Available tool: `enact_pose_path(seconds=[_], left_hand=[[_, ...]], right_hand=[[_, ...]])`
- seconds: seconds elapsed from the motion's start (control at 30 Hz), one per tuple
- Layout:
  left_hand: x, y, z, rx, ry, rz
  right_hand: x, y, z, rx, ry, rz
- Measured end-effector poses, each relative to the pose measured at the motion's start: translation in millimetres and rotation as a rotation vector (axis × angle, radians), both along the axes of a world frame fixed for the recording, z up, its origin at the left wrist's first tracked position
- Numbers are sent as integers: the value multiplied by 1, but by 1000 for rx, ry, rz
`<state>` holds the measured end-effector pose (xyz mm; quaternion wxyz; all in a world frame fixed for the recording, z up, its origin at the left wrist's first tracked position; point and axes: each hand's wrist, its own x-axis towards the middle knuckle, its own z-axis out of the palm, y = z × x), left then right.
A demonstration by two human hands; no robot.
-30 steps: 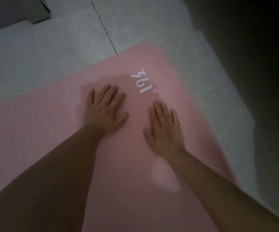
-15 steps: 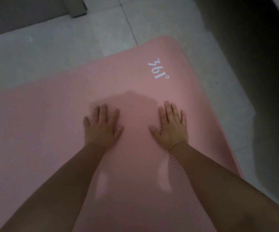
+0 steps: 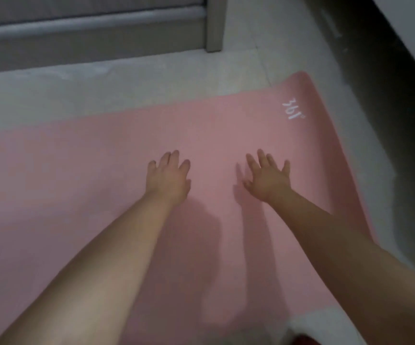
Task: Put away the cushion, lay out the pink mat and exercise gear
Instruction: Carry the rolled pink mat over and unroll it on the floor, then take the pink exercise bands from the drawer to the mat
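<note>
pink mat flat on pale tiled floor, grey furniture base behind

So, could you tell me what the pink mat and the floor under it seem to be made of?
The pink mat looks like soft foam or rubber with a matte finish: no glare, a rounded corner and a printed white logo. The floor looks like pale hard tile, going by the thin dark joint line and a faint sheen, though the dim light leaves it open.
</note>
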<state>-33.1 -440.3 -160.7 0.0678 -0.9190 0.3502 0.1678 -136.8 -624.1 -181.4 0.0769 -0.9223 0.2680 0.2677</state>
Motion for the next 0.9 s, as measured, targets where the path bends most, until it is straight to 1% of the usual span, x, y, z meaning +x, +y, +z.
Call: enact_pose_path(seconds=[0.07,0.17,0.33,0.5,0.53,0.6,0.67,0.73,0.77,0.9], left_hand=[[9,42,41,-51,-50,70],[20,96,105,-64,-59,173],[41,203,221,-88,-73,323],[62,329,337,-27,-80,492],[64,369,368,-14,-86,543],[65,417,407,-3,-127,598],[63,483,455,8,-134,689],[61,530,490,25,-150,752],[57,567,513,31,-161,801],[32,657,566,60,-193,926]], right_hand=[[23,46,47,1,-52,79],[52,111,120,28,-124,156],[105,236,251,68,-254,350],[148,360,364,128,-285,545],[158,396,394,139,-289,600],[170,439,437,137,-301,662],[183,501,485,150,-307,746],[191,549,523,155,-323,809],[196,585,544,165,-335,856],[195,685,596,192,-373,998]])
